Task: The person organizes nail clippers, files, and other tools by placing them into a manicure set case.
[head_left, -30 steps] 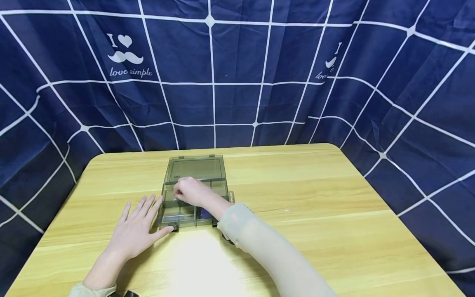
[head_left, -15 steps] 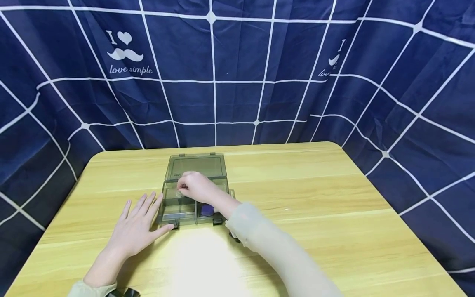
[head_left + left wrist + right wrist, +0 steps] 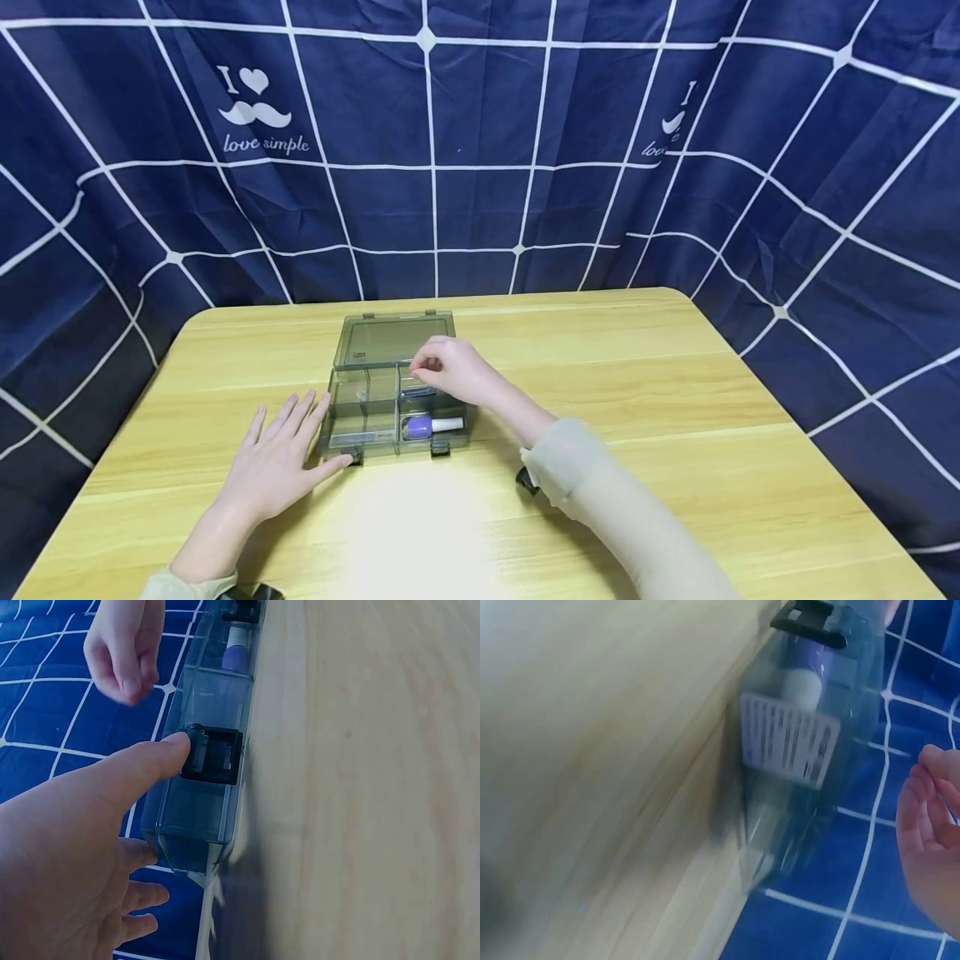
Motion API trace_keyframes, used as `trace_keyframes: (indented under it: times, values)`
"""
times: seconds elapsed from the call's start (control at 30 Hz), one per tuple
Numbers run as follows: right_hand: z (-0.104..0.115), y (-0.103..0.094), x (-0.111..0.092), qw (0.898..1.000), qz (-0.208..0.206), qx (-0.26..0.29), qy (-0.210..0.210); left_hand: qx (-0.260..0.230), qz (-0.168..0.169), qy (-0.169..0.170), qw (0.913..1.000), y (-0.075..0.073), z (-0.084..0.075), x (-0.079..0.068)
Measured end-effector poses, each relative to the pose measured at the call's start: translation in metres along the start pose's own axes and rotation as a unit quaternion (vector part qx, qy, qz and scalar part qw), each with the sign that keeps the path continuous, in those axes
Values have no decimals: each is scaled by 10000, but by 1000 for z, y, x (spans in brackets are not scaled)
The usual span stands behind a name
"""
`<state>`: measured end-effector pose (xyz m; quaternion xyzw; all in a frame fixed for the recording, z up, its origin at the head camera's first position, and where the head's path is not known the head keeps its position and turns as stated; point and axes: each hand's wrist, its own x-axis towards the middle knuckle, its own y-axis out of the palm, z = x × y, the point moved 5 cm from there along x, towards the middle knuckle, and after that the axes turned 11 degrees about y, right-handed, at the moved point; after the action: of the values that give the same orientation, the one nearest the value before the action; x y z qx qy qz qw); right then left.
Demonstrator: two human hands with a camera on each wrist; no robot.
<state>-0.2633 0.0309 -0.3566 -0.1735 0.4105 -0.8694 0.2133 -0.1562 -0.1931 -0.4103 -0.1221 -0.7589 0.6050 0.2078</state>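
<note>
A smoky see-through compartment box [image 3: 364,408] stands on the table with its lid [image 3: 397,340] folded back. My left hand [image 3: 277,467] lies spread at the box's left side. Its thumb touches a black front latch [image 3: 212,754] in the left wrist view. My right hand [image 3: 457,368] is over the far right compartment, its fingers curled and thumb tip close to the index finger. No thing shows between them, though something tiny could be hidden. Below these fingers lies a small dark blue thing [image 3: 417,392]. A purple nail polish bottle [image 3: 420,427] with a white cap lies in the near right compartment.
The wooden table [image 3: 637,400] stretches to both sides of the box. Behind it hangs a dark blue curtain [image 3: 480,208] with white grid lines. A second latch [image 3: 440,448] is at the box's front right. The right wrist view shows a barcode label [image 3: 789,739] on the box's side.
My right hand has moved right from the far left compartment to above the far right one, uncovering the purple bottle. My left hand has stayed in place.
</note>
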Motion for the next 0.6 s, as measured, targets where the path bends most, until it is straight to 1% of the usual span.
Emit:
trace_keyframes:
  times: [0.2, 0.37, 0.47, 0.6]
  values:
    - [-19, -16, -20, 9979, -100, 579, 256, 9, -37, -2, 10000, 2, 0, -1]
    - [-34, -25, -40, 9900, 104, 1346, 415, -6, 2, -30, 10000, 2, 0, -2]
    - [-43, -34, -54, 9878, 125, 1492, 417, -46, 23, -38, 10000, 3, -1, -2]
    - [-60, -48, -74, 9878, -19, 1460, 540, -24, -4, -33, 10000, 3, -2, -2]
